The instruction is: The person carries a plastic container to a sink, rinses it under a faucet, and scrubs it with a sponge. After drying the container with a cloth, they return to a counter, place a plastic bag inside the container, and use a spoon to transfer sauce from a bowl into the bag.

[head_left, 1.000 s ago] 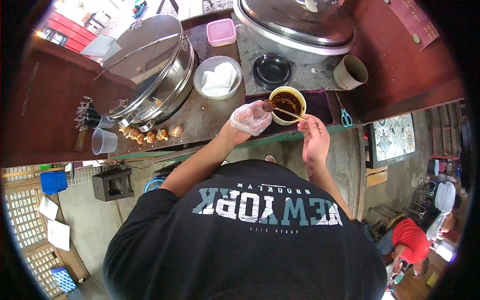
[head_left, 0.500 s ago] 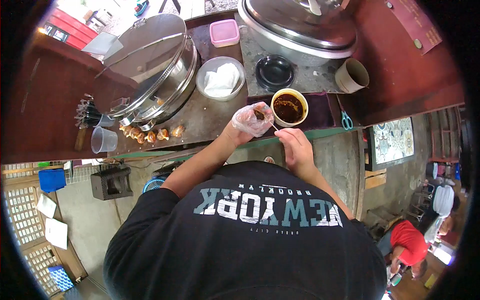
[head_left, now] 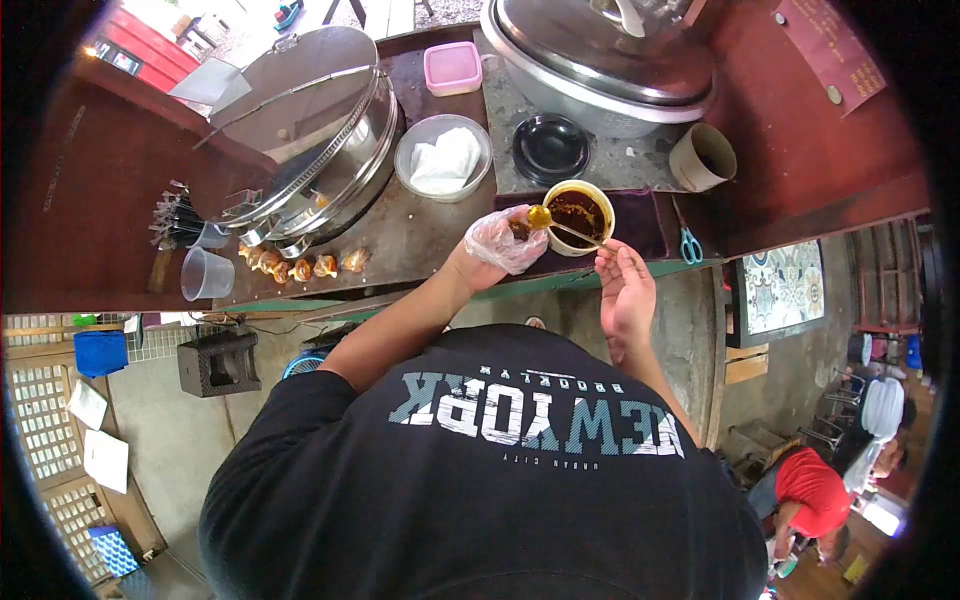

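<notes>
My left hand (head_left: 484, 262) is closed around a clear plastic bag (head_left: 503, 243), its mouth held open. Something dark shows inside the bag, too small to make out. In my right hand (head_left: 627, 290) I pinch the handle end of a spoon (head_left: 577, 234). The spoon's bowl carries yellowish-brown sauce and hangs at the bag's mouth, beside the tub's left rim. Beneath the handle stands a round cream tub (head_left: 548, 245) of dark brown sauce with bits floating in it.
A tall steel steamer (head_left: 375, 150) stands left, with several browned food pieces (head_left: 300, 270) and a clear cup (head_left: 207, 274) before it. Around the tub are a white bag in a clear bowl (head_left: 402, 160), black bowls (head_left: 552, 147), scissors (head_left: 690, 245) and a big lidded pot (head_left: 630, 118).
The spoon has risen and now shows sauce in its bowl near the bag. My right hand has shifted right and turned more palm-up. My left hand stays about where it was.
</notes>
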